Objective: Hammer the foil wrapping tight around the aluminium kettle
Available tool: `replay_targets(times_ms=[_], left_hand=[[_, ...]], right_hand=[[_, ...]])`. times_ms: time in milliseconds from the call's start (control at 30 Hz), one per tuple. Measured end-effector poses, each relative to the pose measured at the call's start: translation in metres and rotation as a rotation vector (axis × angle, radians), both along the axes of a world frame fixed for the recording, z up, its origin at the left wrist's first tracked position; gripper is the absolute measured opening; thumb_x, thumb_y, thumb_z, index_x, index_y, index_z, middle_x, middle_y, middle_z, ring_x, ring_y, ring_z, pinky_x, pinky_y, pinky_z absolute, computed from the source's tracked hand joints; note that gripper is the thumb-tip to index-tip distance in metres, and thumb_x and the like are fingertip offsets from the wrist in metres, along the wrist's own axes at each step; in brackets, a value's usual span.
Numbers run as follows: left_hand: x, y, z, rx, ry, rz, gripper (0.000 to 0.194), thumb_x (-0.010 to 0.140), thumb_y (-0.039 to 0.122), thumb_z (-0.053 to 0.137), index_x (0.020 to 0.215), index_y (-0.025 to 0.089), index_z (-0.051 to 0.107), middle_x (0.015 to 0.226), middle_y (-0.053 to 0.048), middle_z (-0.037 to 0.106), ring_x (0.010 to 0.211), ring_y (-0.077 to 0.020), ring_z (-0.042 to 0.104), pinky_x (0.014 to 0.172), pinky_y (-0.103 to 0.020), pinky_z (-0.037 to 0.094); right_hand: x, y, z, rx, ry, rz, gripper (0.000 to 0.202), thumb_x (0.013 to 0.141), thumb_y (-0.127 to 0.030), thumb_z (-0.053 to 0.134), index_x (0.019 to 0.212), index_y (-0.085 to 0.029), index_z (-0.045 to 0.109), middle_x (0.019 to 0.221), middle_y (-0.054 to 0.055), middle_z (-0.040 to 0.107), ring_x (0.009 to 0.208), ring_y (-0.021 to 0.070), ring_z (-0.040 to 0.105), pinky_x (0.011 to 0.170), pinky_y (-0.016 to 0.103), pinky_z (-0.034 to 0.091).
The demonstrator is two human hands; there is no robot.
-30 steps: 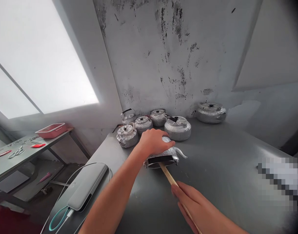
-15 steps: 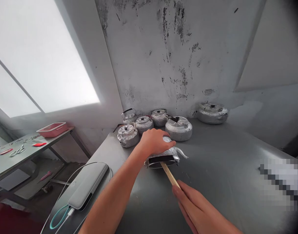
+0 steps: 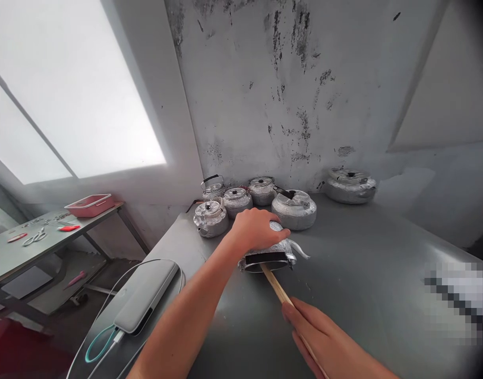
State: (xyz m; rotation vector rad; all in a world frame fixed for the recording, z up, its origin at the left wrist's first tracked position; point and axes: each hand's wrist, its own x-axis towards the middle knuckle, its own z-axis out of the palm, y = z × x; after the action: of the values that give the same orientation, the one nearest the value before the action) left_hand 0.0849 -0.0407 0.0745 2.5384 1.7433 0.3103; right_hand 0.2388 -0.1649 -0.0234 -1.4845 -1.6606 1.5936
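Note:
A silvery metal kettle lies tipped on its side, its round opening turned toward me and its curved spout out to the right. A black handle grip crosses the upper part of the opening. My left hand is wrapped over the kettle's body from above, holding it. In my right hand is a wooden stick, its far end reaching inside the kettle, where it is hidden. The fingers of this hand are closed around the near part of the stick.
Several silvery kettles, among them a large one, stand along the wall, another farther right. A power bank with cables lies at the table's left. On a side table are a pink basket and scissors.
The whole view has shifted slightly, so things sit a little farther right. Both hands keep their holds on the kettle and the stick; slightly more of the stick shows below the right hand.

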Motion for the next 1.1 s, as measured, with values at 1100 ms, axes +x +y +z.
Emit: replay_targets(times_ms=[1100], left_hand=[[-0.0024,0.0011,-0.0012,0.011,0.018,-0.021,0.055,0.087,0.07,0.045,0.122,0.036,0.071,0.117,-0.002,0.073,0.107,-0.0303,0.066,0.089,-0.039,0.051]], right_hand=[[0.0011,-0.0032,0.0009,-0.083,0.006,-0.027,0.048,0.099,-0.063,0.027,0.082,-0.023,0.045,0.049,-0.008,0.038,0.043,0.0082,0.036,0.038,0.016,0.036]])
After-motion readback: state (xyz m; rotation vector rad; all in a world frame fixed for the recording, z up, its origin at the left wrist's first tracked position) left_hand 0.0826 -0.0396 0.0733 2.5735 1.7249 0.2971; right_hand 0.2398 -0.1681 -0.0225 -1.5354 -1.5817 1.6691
